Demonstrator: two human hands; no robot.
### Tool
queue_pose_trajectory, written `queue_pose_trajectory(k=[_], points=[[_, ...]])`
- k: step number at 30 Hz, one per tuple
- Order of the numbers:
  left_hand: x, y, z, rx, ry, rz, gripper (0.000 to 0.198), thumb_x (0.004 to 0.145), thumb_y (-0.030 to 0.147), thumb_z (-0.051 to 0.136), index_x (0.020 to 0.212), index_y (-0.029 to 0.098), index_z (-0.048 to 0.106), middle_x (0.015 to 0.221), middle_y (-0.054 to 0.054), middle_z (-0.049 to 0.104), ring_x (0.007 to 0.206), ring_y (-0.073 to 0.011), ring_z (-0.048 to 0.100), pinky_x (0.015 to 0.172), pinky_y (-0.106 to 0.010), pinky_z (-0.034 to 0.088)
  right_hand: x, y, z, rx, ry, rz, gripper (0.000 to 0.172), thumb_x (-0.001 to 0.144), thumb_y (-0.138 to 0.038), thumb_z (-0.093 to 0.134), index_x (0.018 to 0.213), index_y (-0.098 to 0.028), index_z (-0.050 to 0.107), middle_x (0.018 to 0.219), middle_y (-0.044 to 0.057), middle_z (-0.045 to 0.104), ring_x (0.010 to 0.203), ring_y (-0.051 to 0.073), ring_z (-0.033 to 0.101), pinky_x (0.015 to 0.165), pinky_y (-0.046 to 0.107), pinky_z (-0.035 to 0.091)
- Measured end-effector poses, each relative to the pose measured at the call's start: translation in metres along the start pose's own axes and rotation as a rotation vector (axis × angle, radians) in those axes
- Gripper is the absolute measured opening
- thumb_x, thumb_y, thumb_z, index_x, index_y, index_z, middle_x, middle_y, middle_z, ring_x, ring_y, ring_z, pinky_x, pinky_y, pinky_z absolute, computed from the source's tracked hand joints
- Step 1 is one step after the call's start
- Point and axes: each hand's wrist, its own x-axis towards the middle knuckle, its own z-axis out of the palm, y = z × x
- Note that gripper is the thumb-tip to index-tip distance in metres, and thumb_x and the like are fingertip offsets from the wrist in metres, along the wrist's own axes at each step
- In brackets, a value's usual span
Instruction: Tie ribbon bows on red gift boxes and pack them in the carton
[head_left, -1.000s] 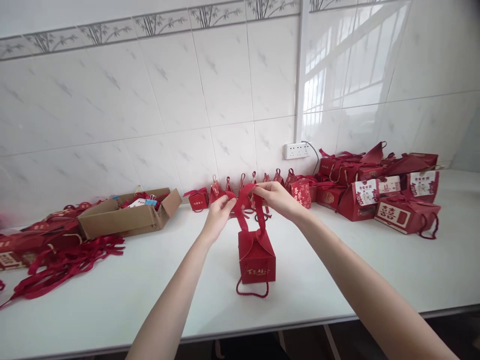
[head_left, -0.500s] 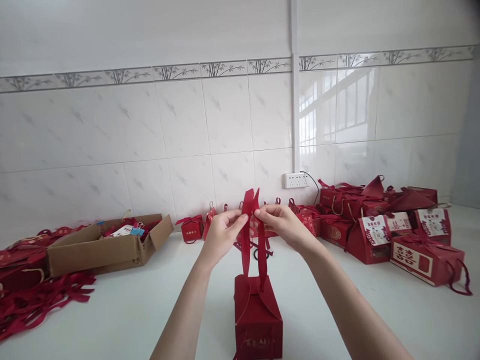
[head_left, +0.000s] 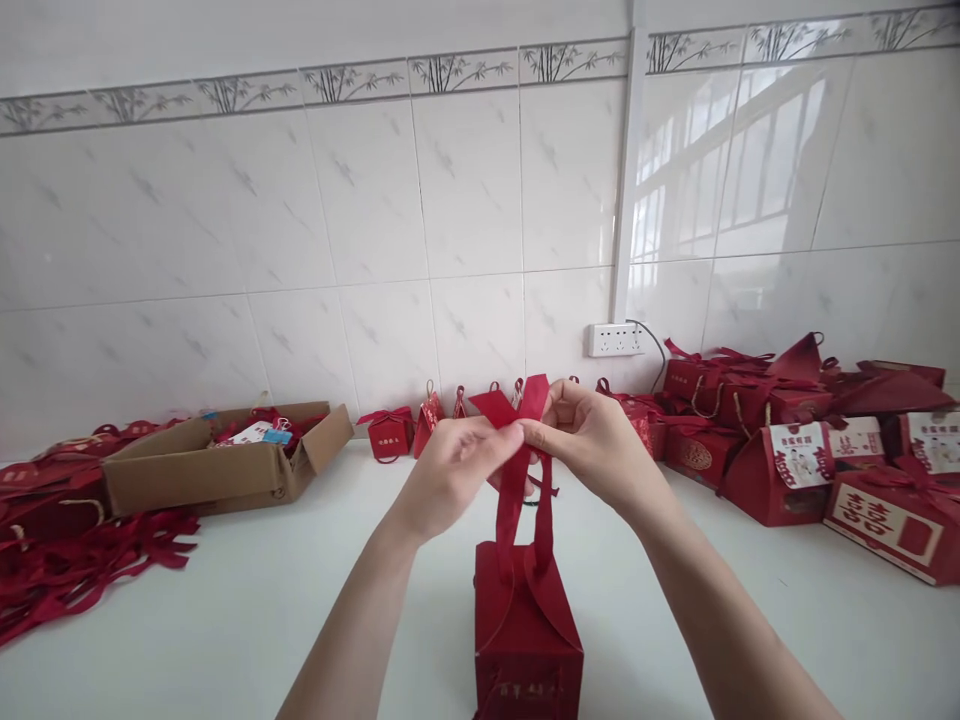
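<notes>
A small red gift box stands on the white counter right in front of me. A red ribbon runs up from its top flaps in two strands. My left hand and my right hand meet above the box. Both pinch the ribbon's ends, which cross and stick up between my fingertips.
An open cardboard box with tags sits at the back left, beside a heap of loose red ribbons. Several small red boxes line the tiled wall. Larger red gift boxes crowd the right. A wall socket is behind them.
The ribbon ends, held upright side by side half a second ago, now cross each other. My hands have closed in together. The view has shifted slightly left and down.
</notes>
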Motion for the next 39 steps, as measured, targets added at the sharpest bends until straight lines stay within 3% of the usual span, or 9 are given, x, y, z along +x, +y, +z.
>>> queue_pose_trajectory(k=[5,9,15,20,23,26,28,32,39], points=[[0.009,-0.005,0.002,-0.186,0.133,-0.153,0.035,0.08,0.046,0.058,0.064,0.015,0.056,0.06,-0.005,0.064,0.044,-0.0145,0.057,0.045,-0.029,0.047,-0.002,-0.001,0.004,-0.263,0.221,-0.184,0.031,0.068,-0.047,0.072,0.068,-0.02,0.056,0.088,0.004,0.057,0.082,0.02,0.057,0.065,0.031,0.046],[0.012,-0.006,-0.001,-0.231,0.198,-0.154,0.031,0.08,0.043,0.059,0.07,0.014,0.06,0.052,-0.003,0.058,0.047,-0.0157,0.058,0.044,-0.026,0.045,-0.004,0.0,0.001,-0.228,0.067,-0.277,0.021,0.073,-0.04,0.071,0.066,-0.022,0.064,0.101,0.004,0.056,0.101,0.022,0.056,0.079,0.033,0.048],[0.01,-0.004,-0.005,-0.094,0.283,-0.096,0.035,0.079,0.049,0.058,0.076,0.014,0.064,0.061,-0.004,0.061,0.055,-0.016,0.06,0.051,-0.027,0.048,-0.008,-0.005,-0.006,-0.381,-0.118,-0.385,0.017,0.082,-0.03,0.064,0.067,-0.024,0.07,0.111,0.003,0.057,0.098,0.02,0.058,0.083,0.034,0.048],[0.005,-0.003,-0.004,0.206,0.328,-0.014,0.039,0.081,0.052,0.053,0.069,0.016,0.06,0.051,0.002,0.048,0.049,-0.011,0.048,0.045,-0.022,0.038,-0.011,-0.009,-0.007,-0.394,-0.158,-0.322,0.026,0.086,-0.031,0.057,0.064,-0.019,0.064,0.098,0.002,0.065,0.086,0.017,0.062,0.074,0.029,0.048],[0.001,-0.002,-0.002,0.372,0.342,0.037,0.045,0.083,0.051,0.05,0.054,0.018,0.044,0.046,0.006,0.027,0.041,-0.007,0.03,0.039,-0.022,0.025,-0.012,-0.009,-0.006,-0.369,-0.14,-0.187,0.011,0.078,-0.025,0.065,0.072,-0.02,0.057,0.084,-0.001,0.065,0.074,0.014,0.062,0.063,0.026,0.048],[-0.001,-0.001,0.0,0.489,0.32,0.082,0.05,0.085,0.049,0.047,0.051,0.018,0.028,0.048,0.006,0.019,0.041,-0.0059,0.02,0.038,-0.022,0.017,-0.013,-0.009,-0.006,-0.316,-0.13,-0.106,0.021,0.074,-0.021,0.065,0.09,-0.023,0.052,0.08,-0.004,0.064,0.07,0.012,0.061,0.053,0.021,0.045],[-0.001,0.0,0.001,0.541,0.283,0.091,0.049,0.087,0.049,0.043,0.051,0.019,0.028,0.047,0.006,0.022,0.041,-0.0064,0.022,0.038,-0.023,0.019,-0.013,-0.009,-0.007,-0.348,-0.148,-0.072,0.027,0.074,-0.022,0.064,0.097,-0.024,0.052,0.075,-0.005,0.063,0.065,0.011,0.059,0.047,0.019,0.042],[0.002,-0.004,0.003,0.68,0.293,0.183,0.045,0.092,0.043,0.037,0.055,0.018,0.035,0.049,0.004,0.034,0.045,-0.0079,0.032,0.043,-0.023,0.027,-0.011,-0.008,-0.005,-0.504,-0.18,-0.047,0.011,0.077,-0.02,0.059,0.088,-0.023,0.058,0.059,-0.007,0.056,0.047,0.008,0.044,0.041,0.019,0.031],[0.005,-0.007,0.001,0.724,0.271,0.292,0.039,0.094,0.039,0.036,0.063,0.017,0.047,0.063,0.0,0.05,0.055,-0.0092,0.043,0.053,-0.023,0.035,-0.005,-0.002,0.007,-0.73,-0.022,-0.091,0.014,0.078,-0.012,0.051,0.091,-0.016,0.055,0.052,-0.005,0.052,0.043,0.009,0.041,0.044,0.022,0.031]])
